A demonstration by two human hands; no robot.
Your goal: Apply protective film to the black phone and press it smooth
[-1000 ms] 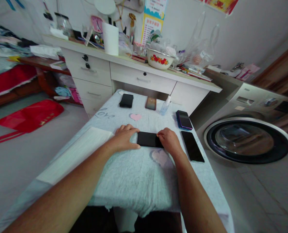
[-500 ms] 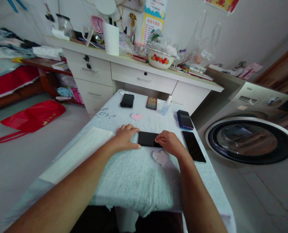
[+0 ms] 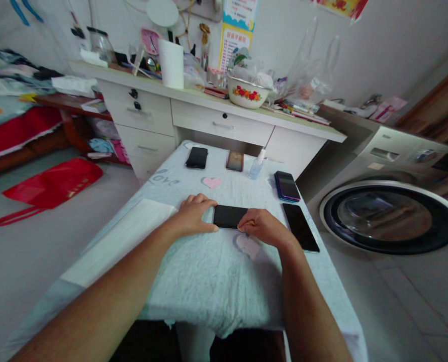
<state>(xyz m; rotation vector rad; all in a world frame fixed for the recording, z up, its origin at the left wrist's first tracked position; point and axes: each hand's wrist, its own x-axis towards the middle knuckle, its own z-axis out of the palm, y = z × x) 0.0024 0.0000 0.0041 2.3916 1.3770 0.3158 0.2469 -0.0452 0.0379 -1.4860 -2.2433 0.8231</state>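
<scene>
A dark smartphone (image 3: 228, 217) lies flat and crosswise on the cloth-covered table, screen up. My left hand (image 3: 195, 215) braces its left end, thumb by the near corner and forefinger by the far corner. The fingers of my right hand (image 3: 259, 225) are bunched together against the near edge of the screen and cover the phone's right end. Whatever may be in that pinch is too small to make out. To the right lies a larger black phone (image 3: 301, 227), and beyond it a purple-edged phone (image 3: 287, 186).
Further back are another black phone (image 3: 197, 157), a small brown-screened device (image 3: 235, 161) and a clear spray bottle (image 3: 257, 165). A folded white cloth (image 3: 120, 241) lies by my left forearm. A desk (image 3: 224, 118) borders the far end, a washing machine (image 3: 389, 201) the right.
My right hand has slid slightly left and toward me, from the middle of the screen to its near edge. My left hand stays at the phone's left end.
</scene>
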